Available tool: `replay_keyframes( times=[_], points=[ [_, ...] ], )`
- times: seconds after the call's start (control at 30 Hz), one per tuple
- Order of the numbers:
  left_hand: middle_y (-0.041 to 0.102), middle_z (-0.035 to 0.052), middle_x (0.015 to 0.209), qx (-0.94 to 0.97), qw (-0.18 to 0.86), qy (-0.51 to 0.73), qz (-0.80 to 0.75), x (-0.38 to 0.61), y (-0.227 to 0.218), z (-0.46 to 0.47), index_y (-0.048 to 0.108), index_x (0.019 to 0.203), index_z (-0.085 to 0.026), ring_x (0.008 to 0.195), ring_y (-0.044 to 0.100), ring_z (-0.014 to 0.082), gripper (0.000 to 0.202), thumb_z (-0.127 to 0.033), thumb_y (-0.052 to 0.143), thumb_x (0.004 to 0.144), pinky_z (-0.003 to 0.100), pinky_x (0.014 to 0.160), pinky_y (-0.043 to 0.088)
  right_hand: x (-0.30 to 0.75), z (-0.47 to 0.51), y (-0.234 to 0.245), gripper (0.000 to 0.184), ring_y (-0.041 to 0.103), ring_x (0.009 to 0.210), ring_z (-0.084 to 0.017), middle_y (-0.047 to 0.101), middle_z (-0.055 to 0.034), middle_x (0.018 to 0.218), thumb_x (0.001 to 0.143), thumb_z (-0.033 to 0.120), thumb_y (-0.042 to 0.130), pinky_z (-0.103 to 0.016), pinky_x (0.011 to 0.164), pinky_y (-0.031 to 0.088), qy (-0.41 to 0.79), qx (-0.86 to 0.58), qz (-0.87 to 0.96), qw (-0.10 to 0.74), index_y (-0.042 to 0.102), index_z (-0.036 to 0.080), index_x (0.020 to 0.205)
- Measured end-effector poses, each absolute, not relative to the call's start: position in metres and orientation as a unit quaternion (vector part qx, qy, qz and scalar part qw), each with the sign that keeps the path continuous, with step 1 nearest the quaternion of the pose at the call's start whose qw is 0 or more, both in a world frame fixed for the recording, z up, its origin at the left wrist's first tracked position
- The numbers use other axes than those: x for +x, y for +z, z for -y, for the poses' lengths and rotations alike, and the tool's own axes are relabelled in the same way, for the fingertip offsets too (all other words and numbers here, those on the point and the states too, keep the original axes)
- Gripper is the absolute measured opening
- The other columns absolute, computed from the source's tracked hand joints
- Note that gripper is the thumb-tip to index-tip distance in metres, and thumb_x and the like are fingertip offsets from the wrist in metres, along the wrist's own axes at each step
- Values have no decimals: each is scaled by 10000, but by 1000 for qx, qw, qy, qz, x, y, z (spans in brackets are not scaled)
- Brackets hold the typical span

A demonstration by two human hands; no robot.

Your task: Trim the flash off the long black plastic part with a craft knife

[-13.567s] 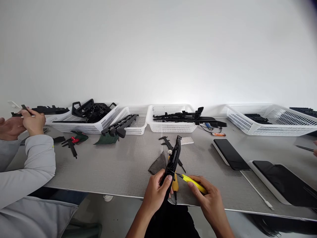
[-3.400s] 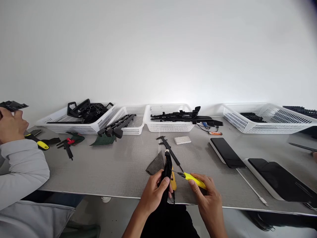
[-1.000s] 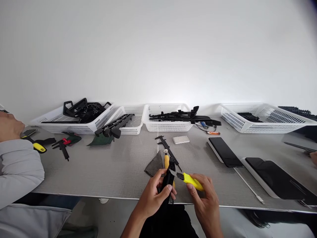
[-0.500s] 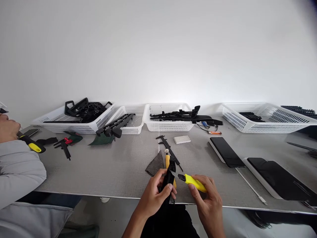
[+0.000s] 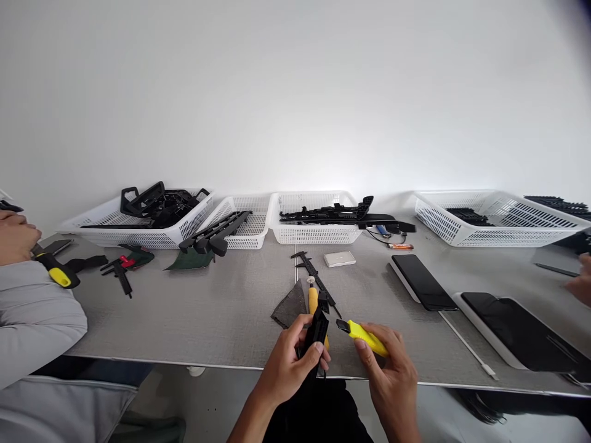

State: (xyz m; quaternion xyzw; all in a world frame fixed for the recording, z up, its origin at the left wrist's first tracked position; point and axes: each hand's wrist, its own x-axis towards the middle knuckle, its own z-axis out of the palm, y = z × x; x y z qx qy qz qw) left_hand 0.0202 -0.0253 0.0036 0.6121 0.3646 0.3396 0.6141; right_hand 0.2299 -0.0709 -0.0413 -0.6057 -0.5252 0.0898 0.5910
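My left hand (image 5: 295, 360) is closed round a long black plastic part (image 5: 317, 326), held upright over the table's near edge. My right hand (image 5: 388, 363) grips a yellow utility knife (image 5: 364, 335) whose black tip points left, a little apart from the part. Just behind the part lie a yellow-handled tool (image 5: 313, 299), a dark grey abrasive cloth (image 5: 290, 304) and a black caliper (image 5: 314, 277).
White baskets (image 5: 314, 234) with black parts line the wall side of the grey table (image 5: 207, 307). Two dark phones on white trays (image 5: 422, 283) (image 5: 512, 329) lie to the right. A grey-sleeved person (image 5: 32, 307) at left holds a yellow-handled knife (image 5: 55, 274); another person's hand (image 5: 579, 283) shows at far right.
My right hand has drawn the knife slightly right, away from the black part. The person at left lowered a hand; another hand came in at the far right.
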Motion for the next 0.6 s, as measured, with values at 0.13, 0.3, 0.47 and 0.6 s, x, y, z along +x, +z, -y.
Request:
replay_keyframes(
  times=[0.13,0.3,0.47,0.6],
  points=[
    [775,64,931,612,612,343,-364,21,3,25,596,1367,-183,779,759,180,501,-584,633,1069,313,823,622,230,72,-40,336,662,963,-280,762,-69,990,1020,571,729,-373,807,507,99,-608,530,583,807,245,1050],
    [769,60,915,613,609,348,-363,21,4,25,603,1362,-184,771,754,179,508,-593,641,1064,311,812,619,229,70,-42,351,664,956,-278,763,-74,984,1012,577,742,-375,820,508,72,-602,518,603,808,234,1046],
    [768,66,926,612,614,341,-363,22,6,25,593,1385,-179,785,756,181,542,-613,634,1063,311,815,622,230,70,-43,383,676,912,-257,757,-61,989,1025,607,716,-340,771,498,98,-618,501,598,805,237,1068],
    [766,74,927,622,607,335,-364,23,5,26,585,1409,-170,785,749,180,583,-635,627,1059,308,807,624,226,69,-42,336,689,907,-256,773,-66,974,1045,551,716,-340,765,504,84,-595,518,608,817,231,1058]
  ],
)
